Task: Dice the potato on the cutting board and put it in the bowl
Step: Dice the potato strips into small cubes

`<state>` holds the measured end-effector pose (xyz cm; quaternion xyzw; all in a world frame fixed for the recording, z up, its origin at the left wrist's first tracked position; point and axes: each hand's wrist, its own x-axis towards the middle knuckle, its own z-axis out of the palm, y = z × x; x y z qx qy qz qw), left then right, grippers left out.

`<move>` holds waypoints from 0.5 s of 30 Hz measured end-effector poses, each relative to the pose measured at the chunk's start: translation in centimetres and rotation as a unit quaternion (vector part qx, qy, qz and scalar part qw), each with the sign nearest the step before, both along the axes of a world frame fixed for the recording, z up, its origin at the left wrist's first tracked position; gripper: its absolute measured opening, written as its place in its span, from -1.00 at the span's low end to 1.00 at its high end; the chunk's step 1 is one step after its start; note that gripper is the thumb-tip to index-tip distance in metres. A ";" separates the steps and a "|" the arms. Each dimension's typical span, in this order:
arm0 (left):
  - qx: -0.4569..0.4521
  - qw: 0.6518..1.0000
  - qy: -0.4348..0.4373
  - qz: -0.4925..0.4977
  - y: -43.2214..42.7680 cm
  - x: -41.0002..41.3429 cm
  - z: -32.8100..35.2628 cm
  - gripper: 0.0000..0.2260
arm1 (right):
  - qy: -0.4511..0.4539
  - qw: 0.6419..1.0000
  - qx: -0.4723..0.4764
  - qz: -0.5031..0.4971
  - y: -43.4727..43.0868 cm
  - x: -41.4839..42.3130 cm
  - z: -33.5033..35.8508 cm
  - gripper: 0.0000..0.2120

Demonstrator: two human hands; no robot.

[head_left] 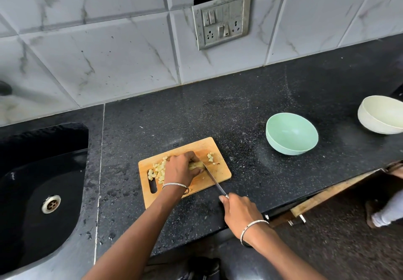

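A wooden cutting board (220,170) is laid on the black countertop (218,116), nearer its front edge than the wall, between the sink (32,170) at the left end and a green bowl (281,146). The potato (195,164) is held down at the middle of the board by the left hand (180,168), whose fingers are curled close together over it. The knife (212,180) is gripped by the right hand (239,211) beyond the board's front right corner; its fingers are wrapped round the hidden handle, and the blade tip is set against the potato. Diced pieces (158,171) are heaped by the board's left edge, with a few more (210,157) near its far right corner. A cream bowl (375,125) is seen towards the countertop's right end.
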<state>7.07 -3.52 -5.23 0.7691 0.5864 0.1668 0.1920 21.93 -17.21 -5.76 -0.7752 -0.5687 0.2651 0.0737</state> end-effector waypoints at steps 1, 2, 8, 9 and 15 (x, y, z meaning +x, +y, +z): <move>-0.001 1.000 -0.001 0.001 0.0 0.0 0.0 -0.77 | 0.004 1.000 0.003 0.001 0.0 0.4 0.0 -0.60; -0.002 1.000 -0.001 0.000 -0.1 -0.1 0.0 -0.77 | 0.009 1.000 0.006 -0.001 0.1 0.7 0.0 -0.60; -0.004 1.000 0.003 -0.002 -0.1 -0.1 0.1 -0.77 | 0.035 0.999 0.010 -0.003 1.7 1.0 -0.7 -0.59; -0.005 1.000 0.004 -0.001 -0.1 -0.1 0.1 -0.77 | 0.042 0.999 0.009 -0.002 2.1 1.0 -0.7 -0.59; 0.004 1.000 0.012 -0.010 -0.3 -0.1 -0.2 -0.74 | 0.126 0.990 -0.037 -0.043 2.9 0.5 -0.7 -0.59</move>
